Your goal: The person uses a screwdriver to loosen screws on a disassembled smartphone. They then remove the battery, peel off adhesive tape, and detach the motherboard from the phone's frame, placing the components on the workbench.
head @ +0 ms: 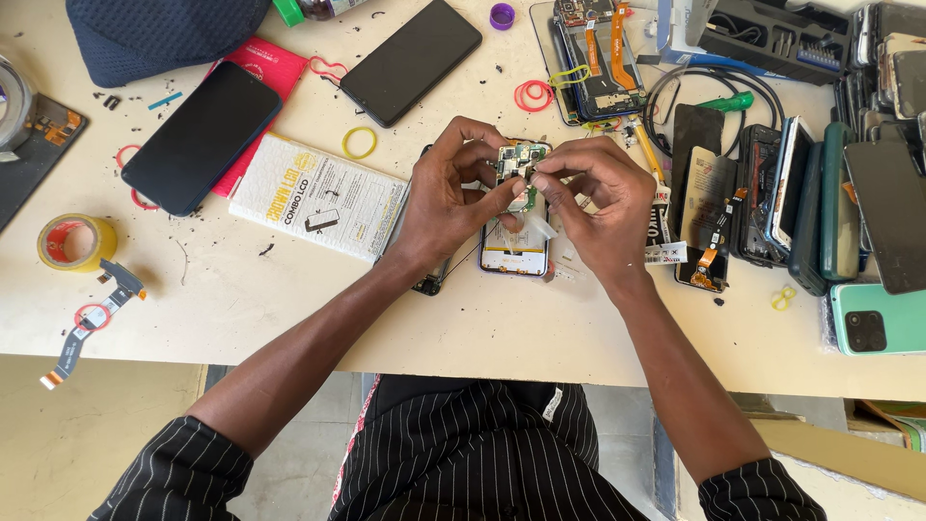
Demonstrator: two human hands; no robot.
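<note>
Left hand (449,198) and right hand (598,198) curled inward, both pinching small circuit board (516,161), above opened phone (516,253)

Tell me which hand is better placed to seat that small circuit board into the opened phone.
Probably the right hand: its fingertips pinch the circuit board directly above the opened phone, while the left hand mainly steadies the board's other edge.

phone repair workshop | opened phones (598,53) | screwdriver kit (772,39) | bench (289,309)
</note>
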